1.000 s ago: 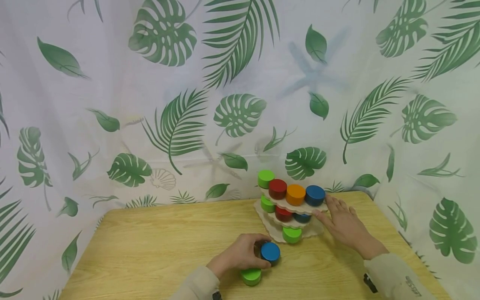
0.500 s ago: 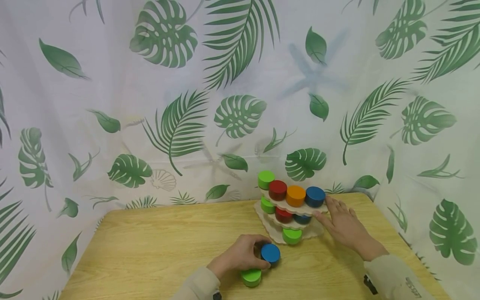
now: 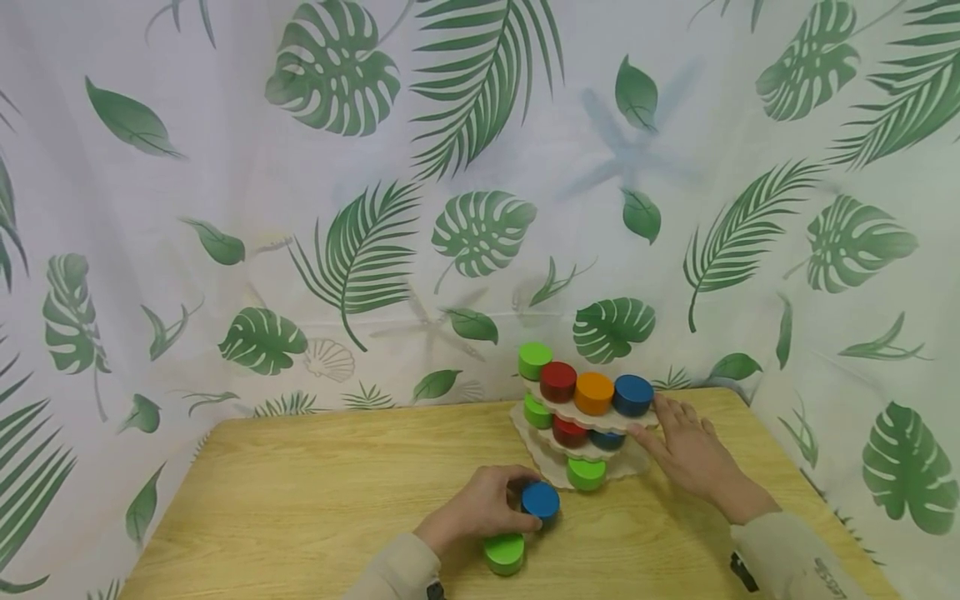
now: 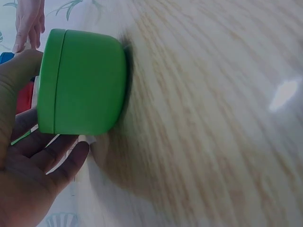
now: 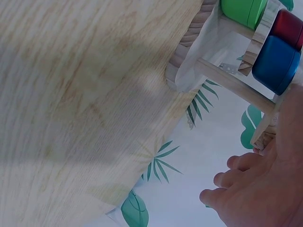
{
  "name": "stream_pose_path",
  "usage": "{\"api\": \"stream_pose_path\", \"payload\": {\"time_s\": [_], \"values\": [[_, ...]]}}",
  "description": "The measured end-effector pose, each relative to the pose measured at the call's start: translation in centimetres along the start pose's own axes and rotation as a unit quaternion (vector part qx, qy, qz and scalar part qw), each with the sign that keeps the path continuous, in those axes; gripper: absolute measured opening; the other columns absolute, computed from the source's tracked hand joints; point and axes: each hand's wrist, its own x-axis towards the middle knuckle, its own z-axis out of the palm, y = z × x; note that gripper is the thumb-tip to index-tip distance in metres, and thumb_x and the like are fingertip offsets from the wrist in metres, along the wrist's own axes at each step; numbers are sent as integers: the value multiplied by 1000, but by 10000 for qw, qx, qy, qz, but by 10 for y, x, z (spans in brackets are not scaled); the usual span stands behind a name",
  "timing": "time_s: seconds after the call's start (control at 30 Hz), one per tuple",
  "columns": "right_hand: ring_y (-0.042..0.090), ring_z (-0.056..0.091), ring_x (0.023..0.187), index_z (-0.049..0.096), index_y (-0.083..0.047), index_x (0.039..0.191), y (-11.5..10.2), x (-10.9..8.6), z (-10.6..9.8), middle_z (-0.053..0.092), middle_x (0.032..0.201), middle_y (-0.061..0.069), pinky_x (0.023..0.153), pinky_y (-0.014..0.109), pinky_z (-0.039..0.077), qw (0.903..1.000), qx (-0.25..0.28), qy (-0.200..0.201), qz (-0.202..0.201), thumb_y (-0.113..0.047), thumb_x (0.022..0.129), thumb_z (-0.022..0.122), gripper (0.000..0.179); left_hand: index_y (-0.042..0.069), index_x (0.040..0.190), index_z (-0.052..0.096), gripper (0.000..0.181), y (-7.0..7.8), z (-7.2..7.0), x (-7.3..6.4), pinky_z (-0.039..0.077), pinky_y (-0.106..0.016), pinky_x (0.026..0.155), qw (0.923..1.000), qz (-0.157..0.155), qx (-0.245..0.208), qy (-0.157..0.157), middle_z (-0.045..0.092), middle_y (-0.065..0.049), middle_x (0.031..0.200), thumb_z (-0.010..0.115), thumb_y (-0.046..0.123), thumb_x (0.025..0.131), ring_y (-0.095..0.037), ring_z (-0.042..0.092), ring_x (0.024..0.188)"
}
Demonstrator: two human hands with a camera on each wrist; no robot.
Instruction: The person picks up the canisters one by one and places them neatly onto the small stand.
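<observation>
In the head view my left hand (image 3: 483,504) holds a small blue round jar (image 3: 541,500) between thumb and fingers, over the table's front part. A green round jar (image 3: 504,554) stands on the table just below that hand; in the left wrist view this green jar (image 4: 85,82), with a seam near its top, hides the blue one. My right hand (image 3: 693,450) holds the right end of the top tier of a wooden stand (image 3: 603,418), thumb in front and fingers behind. Green, red, orange and blue jars sit in a row on that top tier.
The lower tiers carry more jars, among them a red jar (image 3: 569,432) and a front green jar (image 3: 586,473). The stand's wavy-edged base rests on the wooden table (image 3: 322,492). A leaf-patterned curtain (image 3: 405,233) hangs behind and at both sides.
The blue jar and my left fingers have shifted very slightly away from the green jar, toward the stand. My right hand stays at the top tier.
</observation>
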Motion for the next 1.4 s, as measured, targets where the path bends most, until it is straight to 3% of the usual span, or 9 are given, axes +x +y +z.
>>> {"api": "stream_pose_path", "payload": {"time_s": [0.93,1.4], "values": [[67,27,147,26,15,159,2,0,1,29,161,44,114,82,24,9998,-191,69,-49,-55,111,41,86,12,137,68,59,4,-4,11,55,-25,95,9977,-406,116,523,74,-1,125,87,33,85,-6,65,109],[67,27,146,27,15,159,1,-1,0,30,160,43,114,83,23,9999,-124,53,-35,-55,111,41,86,12,136,68,58,5,-3,21,56,-26,94,9960,-212,341,801,75,-1,123,87,33,85,-8,66,107]]}}
